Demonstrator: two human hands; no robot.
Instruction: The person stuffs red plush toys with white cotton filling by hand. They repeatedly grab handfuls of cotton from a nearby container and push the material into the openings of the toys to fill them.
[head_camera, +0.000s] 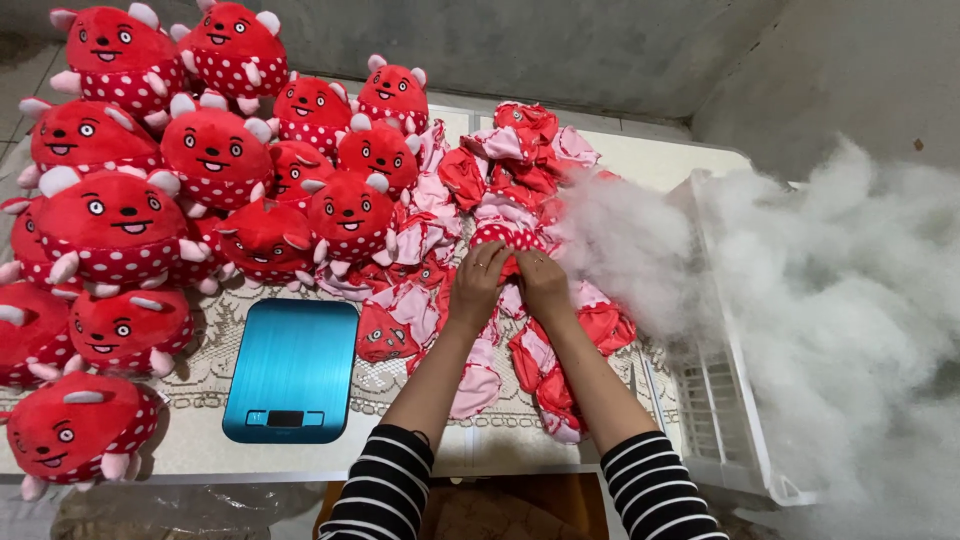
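While unstuffed plush skin (505, 238) was pinched by left hand (478, 283) and right hand (543, 283), opening was kept spread; white stuffing (840, 290) heaped right beside skin.

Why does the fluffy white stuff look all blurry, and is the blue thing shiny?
In the head view, the white stuffing looks hazy because it is wispy and brightly lit, with soft edges; the blue scale shows a smooth sheen but no hard glare; the hands and red plush toys are sharp, with soft shadows.
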